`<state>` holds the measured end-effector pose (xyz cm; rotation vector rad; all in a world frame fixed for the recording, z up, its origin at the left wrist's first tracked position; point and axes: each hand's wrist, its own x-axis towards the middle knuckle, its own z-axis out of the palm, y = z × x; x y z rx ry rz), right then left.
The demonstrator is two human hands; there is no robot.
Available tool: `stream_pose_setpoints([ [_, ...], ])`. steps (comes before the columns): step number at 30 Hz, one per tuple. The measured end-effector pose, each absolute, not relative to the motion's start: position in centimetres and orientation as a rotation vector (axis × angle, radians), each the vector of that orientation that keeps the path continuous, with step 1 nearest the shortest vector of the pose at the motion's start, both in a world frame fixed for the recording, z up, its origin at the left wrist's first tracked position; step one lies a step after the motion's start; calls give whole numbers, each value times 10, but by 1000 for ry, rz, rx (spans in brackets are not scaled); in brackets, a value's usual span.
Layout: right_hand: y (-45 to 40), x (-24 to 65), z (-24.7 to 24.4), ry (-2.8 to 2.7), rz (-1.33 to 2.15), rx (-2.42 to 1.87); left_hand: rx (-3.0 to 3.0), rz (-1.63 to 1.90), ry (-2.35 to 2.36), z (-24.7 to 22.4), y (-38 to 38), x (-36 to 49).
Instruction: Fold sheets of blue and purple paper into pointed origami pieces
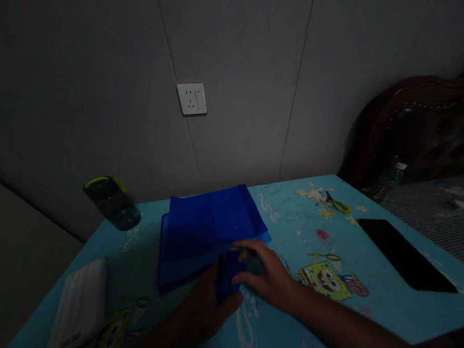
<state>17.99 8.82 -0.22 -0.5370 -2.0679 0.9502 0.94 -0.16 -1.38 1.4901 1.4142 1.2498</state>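
Observation:
A small dark-blue box-like object (228,274) is held between my two hands, upright, above the near edge of a blue folder; its exact kind is too dark to make out. My left hand (206,310) wraps round it from the left and below, thumb along its lower side. From the right, my right hand (266,277) grips it with bent thumb and fingertips near its top and side. Just behind my hands lies the blue plastic folder (211,221), made of overlapping sheets, on the turquoise cartoon-print tablecloth (275,329).
A tumbler with a green rim (115,204) stands at the back left, and a white box-like pack (80,301) lies at the near left. Yellow-handled pliers (339,206) and a black flat slab (406,254) are on the right. The wall has a socket (192,99).

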Motion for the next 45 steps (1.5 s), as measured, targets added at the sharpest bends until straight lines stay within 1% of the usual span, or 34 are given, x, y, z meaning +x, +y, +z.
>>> stream_pose_setpoints([
  [3,92,180,1,-2096,886,-553,1495,1125,1488,-5,-3,13],
  [6,93,179,4,-2120,853,-532,1376,1030,1408,7,-3,17],
  [12,93,176,7,-2114,1000,-456,1214,863,1110,12,-2,19],
  [18,97,178,10,-2104,1139,-421,1310,737,1257,20,-3,17],
  [23,95,179,7,-2037,1272,-477,1352,731,1262,20,-1,18],
  [28,90,178,4,-1830,1544,-582,1320,733,1225,13,0,21],
  [33,97,179,5,-1609,1473,-663,1585,975,1621,4,3,19],
  [35,99,179,7,-1571,1486,-684,1665,1036,1695,-1,5,17],
  [41,100,176,11,-1519,1603,-660,1520,918,1369,-8,8,16],
  [45,100,174,11,-1451,1775,-636,1457,877,1291,-8,7,14],
])
